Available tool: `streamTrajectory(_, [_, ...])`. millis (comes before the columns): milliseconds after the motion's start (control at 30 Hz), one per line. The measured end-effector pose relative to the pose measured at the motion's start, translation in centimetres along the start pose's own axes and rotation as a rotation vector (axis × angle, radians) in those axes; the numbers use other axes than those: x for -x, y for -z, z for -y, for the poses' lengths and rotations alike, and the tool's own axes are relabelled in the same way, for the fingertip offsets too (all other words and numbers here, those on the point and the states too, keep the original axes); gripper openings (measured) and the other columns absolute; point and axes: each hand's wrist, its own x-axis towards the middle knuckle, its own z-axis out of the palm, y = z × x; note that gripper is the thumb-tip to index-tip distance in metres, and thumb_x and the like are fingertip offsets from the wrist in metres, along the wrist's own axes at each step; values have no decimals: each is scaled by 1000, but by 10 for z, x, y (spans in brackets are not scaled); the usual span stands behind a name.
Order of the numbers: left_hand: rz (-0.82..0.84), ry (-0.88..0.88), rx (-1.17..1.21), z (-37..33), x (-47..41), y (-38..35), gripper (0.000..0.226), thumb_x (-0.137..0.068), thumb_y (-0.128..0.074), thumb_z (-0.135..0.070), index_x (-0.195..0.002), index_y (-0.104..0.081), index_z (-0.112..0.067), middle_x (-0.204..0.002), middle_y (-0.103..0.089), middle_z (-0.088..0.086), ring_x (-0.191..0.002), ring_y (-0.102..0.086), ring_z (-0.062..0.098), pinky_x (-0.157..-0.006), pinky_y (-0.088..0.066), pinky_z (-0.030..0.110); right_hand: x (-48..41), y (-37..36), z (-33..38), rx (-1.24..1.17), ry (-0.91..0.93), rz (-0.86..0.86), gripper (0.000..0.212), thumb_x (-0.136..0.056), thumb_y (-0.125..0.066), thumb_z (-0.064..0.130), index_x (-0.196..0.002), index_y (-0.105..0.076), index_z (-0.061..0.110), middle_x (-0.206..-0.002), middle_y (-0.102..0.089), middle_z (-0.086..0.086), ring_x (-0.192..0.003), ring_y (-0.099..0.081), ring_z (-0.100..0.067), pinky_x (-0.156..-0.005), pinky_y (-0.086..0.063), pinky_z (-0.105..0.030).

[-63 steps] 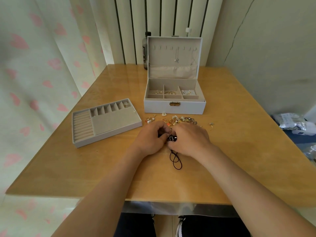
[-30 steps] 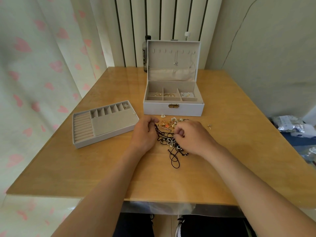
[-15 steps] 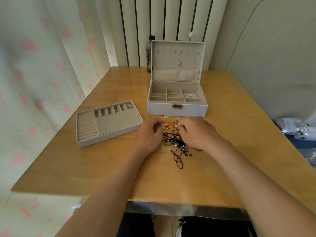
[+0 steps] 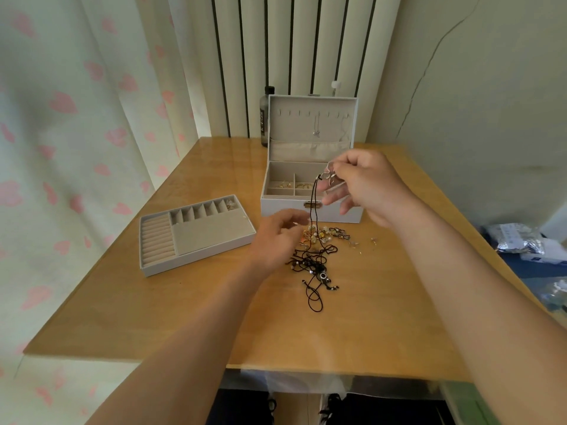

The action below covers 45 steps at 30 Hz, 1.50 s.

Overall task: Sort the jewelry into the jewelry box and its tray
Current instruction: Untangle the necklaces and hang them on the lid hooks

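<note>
My right hand (image 4: 366,185) is raised in front of the open white jewelry box (image 4: 277,207), pinching a silver pendant whose black cord necklace (image 4: 313,210) hangs down into a tangle of black cords (image 4: 313,265) on the table. My left hand (image 4: 277,237) rests low beside the loose pile of gold and pearl jewelry (image 4: 325,234), fingers spread and blurred, nothing clearly held. The grey tray (image 4: 190,237) lies to the left, a few pieces in its far right compartment. The box holds small gold pieces in its front compartments, and a necklace hangs in its lid.
A dark bottle (image 4: 264,116) stands behind the box at the table's back edge. Curtains with pink hearts hang on the left. Plastic-wrapped packets (image 4: 518,240) lie off the table on the right. The wooden table (image 4: 184,317) has bare surface near me.
My right hand has risen from the pile, lifting a pendant on a black cord up in front of the box. My left hand has stayed low by the pile.
</note>
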Motion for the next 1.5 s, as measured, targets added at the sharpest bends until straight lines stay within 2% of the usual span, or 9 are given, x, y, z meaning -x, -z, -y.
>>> streamTrajectory(200, [45, -79, 239, -50, -13, 2, 16, -99, -59, -15, -110, -70, -9, -95, -77, 3, -94, -71, 11, -78, -50, 17, 0, 8, 38, -290, 53, -22, 18, -105, -42, 10, -97, -57, 6, -84, -73, -18, -72, -73, -32, -47, -53, -32])
streamTrajectory(333, [25, -77, 202, -51, -15, 2, 18, -102, -55, -17, -102, -71, -10, -77, -72, 2, -78, -68, 15, -85, -57, 33, -1, 15, 52, -423, 90, -89, 19, -105, -39, 8, -96, -56, 6, -87, -68, -22, -72, -73, -32, -47, -54, -32])
streamTrajectory(567, [32, -2, 142, -58, -8, 8, 18, -103, -53, -15, -104, -70, -10, -81, -74, 2, -75, -69, 12, -67, -53, 21, 5, 24, 55, -565, 100, -160, 18, -105, -40, 10, -103, -57, 5, -84, -74, -17, -66, -71, -28, -50, -54, -31])
streamTrajectory(767, [-24, -58, 137, -87, -14, 20, 17, -102, -56, -16, -98, -71, -11, -83, -74, 4, -74, -69, 12, -64, -54, 21, 8, 22, 32, -321, 73, -206, 17, -101, -47, 6, -100, -64, 8, -92, -71, -18, -63, -65, -20, -50, -52, -31])
streamTrajectory(933, [-104, -123, 69, -102, -20, 24, 15, -99, -61, -22, -95, -75, -19, -94, -70, 23, -78, -63, 25, -74, -61, 43, 12, 11, 4, -25, 14, -88, 32, -97, -40, -5, -99, -65, 15, -110, -60, -9, -73, -65, -23, -54, -54, -31])
streamTrajectory(1100, [-119, -160, 39, -111, -22, 24, 17, -99, -59, -17, -100, -76, -15, -75, -62, 11, -63, -53, 13, -63, -50, 29, 14, -6, -15, 138, -100, 80, 24, -89, -39, -4, -87, -60, 8, -100, -56, -8, -68, -52, -26, -64, -52, -43])
streamTrajectory(1233, [-102, -171, 23, -111, -20, 19, 19, -98, -60, -16, -94, -76, -7, -77, -61, 15, -66, -52, 15, -62, -49, 25, 18, -15, -15, 259, -78, 247, 10, -93, -55, 16, -86, -52, 10, -78, -49, -3, -50, -39, -16, -49, -33, -27])
streamTrajectory(1333, [-85, -147, 42, -106, -19, 18, 17, -98, -59, -12, -99, -76, -11, -83, -69, 9, -68, -61, 10, -64, -54, 25, 16, -16, -19, 546, 51, 194, 25, -100, -50, 24, -86, -63, 9, -66, -53, 3, -53, -48, -11, -47, -33, -23])
streamTrajectory(1500, [-115, 14, 93, -74, -16, 22, 17, -94, -52, -2, -106, -62, -9, -107, -66, 20, -86, -67, 21, -79, -58, 39, 11, -11, -23, 460, 82, 108, 29, -103, -48, 28, -90, -66, 10, -81, -72, -6, -62, -57, -12, -55, -41, -26])
